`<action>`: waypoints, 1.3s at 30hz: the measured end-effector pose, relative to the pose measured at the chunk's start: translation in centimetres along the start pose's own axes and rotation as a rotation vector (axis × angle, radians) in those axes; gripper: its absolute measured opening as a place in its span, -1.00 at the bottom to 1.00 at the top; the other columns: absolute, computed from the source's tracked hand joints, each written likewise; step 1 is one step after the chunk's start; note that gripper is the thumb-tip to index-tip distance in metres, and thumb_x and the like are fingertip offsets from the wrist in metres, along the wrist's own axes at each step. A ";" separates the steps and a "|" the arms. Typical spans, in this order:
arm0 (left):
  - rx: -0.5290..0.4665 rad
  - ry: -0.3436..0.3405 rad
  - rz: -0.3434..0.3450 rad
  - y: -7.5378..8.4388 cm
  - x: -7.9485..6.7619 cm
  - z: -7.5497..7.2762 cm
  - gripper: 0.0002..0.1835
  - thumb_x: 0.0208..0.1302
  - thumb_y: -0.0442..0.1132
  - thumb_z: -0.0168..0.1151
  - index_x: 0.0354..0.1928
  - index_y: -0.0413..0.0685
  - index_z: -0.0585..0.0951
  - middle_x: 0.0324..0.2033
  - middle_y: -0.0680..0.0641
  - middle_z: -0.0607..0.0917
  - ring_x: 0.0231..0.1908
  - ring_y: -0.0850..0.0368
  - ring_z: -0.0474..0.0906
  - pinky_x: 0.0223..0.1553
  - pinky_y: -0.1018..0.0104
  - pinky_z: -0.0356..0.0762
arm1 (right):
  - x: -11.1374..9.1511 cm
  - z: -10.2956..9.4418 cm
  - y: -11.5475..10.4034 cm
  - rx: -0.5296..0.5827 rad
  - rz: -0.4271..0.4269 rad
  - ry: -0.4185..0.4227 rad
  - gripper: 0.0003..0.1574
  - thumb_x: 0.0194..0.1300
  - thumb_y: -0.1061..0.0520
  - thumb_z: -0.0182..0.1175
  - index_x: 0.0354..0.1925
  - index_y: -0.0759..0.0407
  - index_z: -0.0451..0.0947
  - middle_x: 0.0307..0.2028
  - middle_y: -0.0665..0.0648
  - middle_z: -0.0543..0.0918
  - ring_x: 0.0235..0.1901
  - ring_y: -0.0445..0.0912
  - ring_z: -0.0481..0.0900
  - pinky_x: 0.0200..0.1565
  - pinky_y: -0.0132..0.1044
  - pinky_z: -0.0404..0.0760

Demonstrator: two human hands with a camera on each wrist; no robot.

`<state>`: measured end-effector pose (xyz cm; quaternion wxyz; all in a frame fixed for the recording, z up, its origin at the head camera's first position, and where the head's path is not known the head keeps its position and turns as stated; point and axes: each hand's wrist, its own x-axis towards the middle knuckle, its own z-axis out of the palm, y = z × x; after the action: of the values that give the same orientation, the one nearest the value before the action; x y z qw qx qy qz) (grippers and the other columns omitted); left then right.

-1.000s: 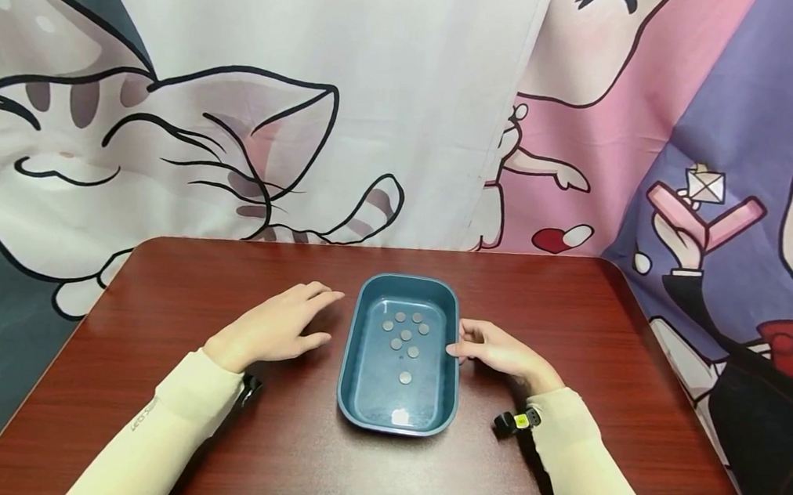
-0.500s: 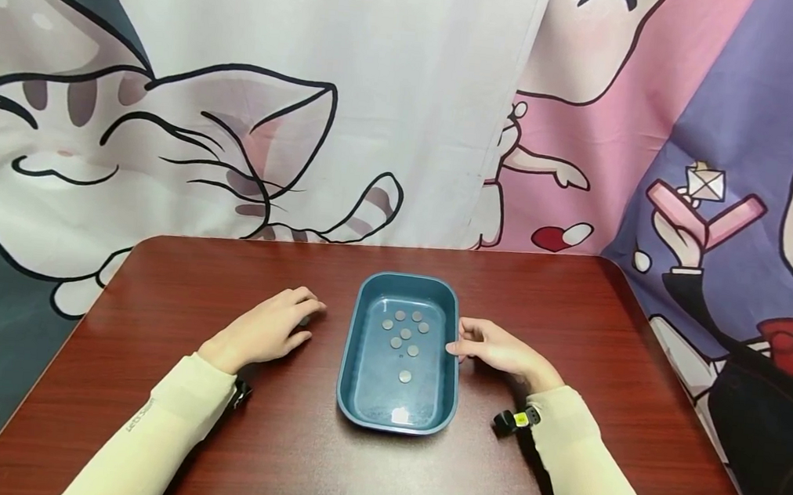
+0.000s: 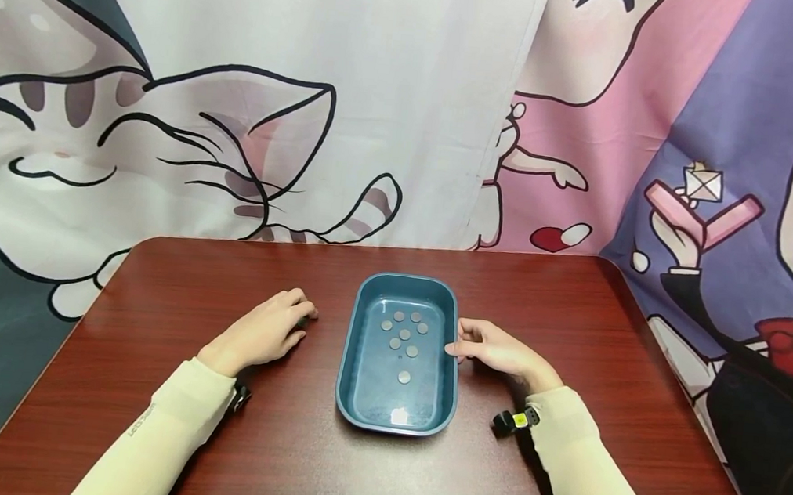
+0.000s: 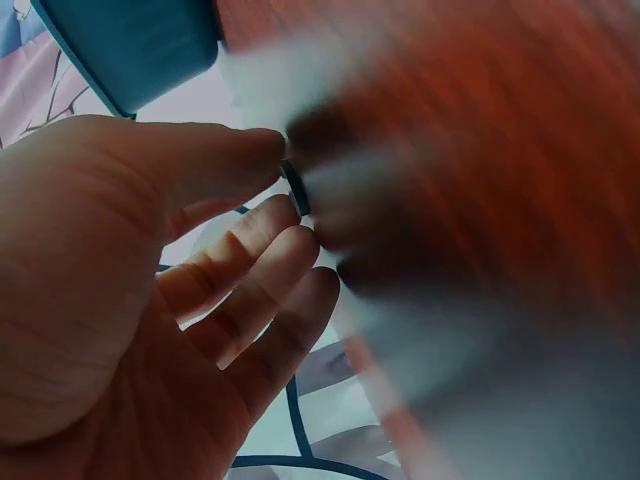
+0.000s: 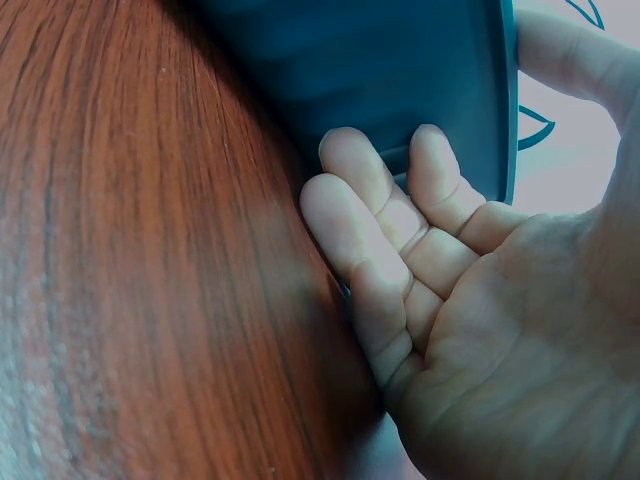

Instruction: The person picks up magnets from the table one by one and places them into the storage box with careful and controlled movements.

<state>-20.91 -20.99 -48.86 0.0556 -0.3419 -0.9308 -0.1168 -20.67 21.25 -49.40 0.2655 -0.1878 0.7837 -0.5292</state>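
A blue plastic tray (image 3: pixel 393 400) stands on the table, with several silver coins (image 3: pixel 404 335) lying flat inside it. My right hand (image 3: pixel 501 349) grips its right side. The thumb hooks over the rim, and in the right wrist view curled fingers (image 5: pixel 345 215) lie against the outer wall. To the left of the tray, my left hand (image 3: pixel 262 328) is low over the table, palm down. In the left wrist view its thumb and index finger pinch a small dark disc (image 4: pixel 296 188), seen nearly edge-on, which looks like a coin. The other fingers are bent beside it.
The dark red wooden table (image 3: pixel 265 456) has rounded far corners. Behind it hangs a printed cartoon curtain (image 3: pixel 423 108), close against the far edge. A black camera (image 3: pixel 510 422) is strapped at the right wrist, another black camera (image 3: pixel 239 396) at the left.
My left hand has drawn back to the left, away from the tray, and its spread fingers have closed together around the small disc. My right hand and the tray have stayed in place.
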 end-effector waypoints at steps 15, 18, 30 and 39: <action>0.040 0.037 -0.002 0.0 -0.2 0.4 -0.83 0.23 -0.46 0.34 -0.28 -0.09 0.55 -0.37 -0.01 0.48 -0.32 0.04 0.51 -0.17 0.14 0.57 | -0.1 0.1 -0.3 -0.014 0.006 0.002 -0.71 0.43 0.02 0.24 -0.31 0.14 0.38 -0.41 0.15 0.54 -0.30 -0.04 0.60 -0.15 -0.21 0.58; 0.053 0.024 -0.009 0.2 -0.2 0.3 -0.85 0.25 -0.45 0.30 -0.28 -0.10 0.53 -0.39 -0.02 0.46 -0.36 0.05 0.48 -0.20 0.15 0.56 | -0.1 0.1 -0.3 -0.007 0.008 0.003 -0.71 0.43 0.04 0.25 -0.31 0.14 0.38 -0.42 0.16 0.53 -0.29 -0.03 0.59 -0.14 -0.19 0.59; 0.054 -0.109 -0.107 1.0 -0.5 -0.4 -0.88 0.28 -0.43 0.21 -0.27 -0.12 0.47 -0.40 -0.04 0.43 -0.39 0.05 0.44 -0.23 0.12 0.53 | 0.0 0.1 -0.2 -0.010 0.005 0.005 -0.70 0.42 0.02 0.25 -0.31 0.15 0.38 -0.40 0.19 0.54 -0.30 -0.03 0.60 -0.15 -0.21 0.57; -0.001 -0.130 -0.118 2.3 -0.5 -1.6 -0.92 0.38 -0.39 0.19 -0.22 -0.05 0.55 -0.34 -0.04 0.44 -0.48 0.16 0.45 -0.30 0.26 0.57 | 0.0 0.1 -0.1 -0.017 0.015 0.010 -0.72 0.42 0.00 0.25 -0.27 0.15 0.44 -0.41 0.08 0.59 -0.29 -0.04 0.62 -0.13 -0.20 0.58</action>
<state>-18.99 -20.03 -46.95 -0.0121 -0.2931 -0.9510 -0.0980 -20.60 21.20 -49.32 0.2636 -0.1816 0.7910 -0.5213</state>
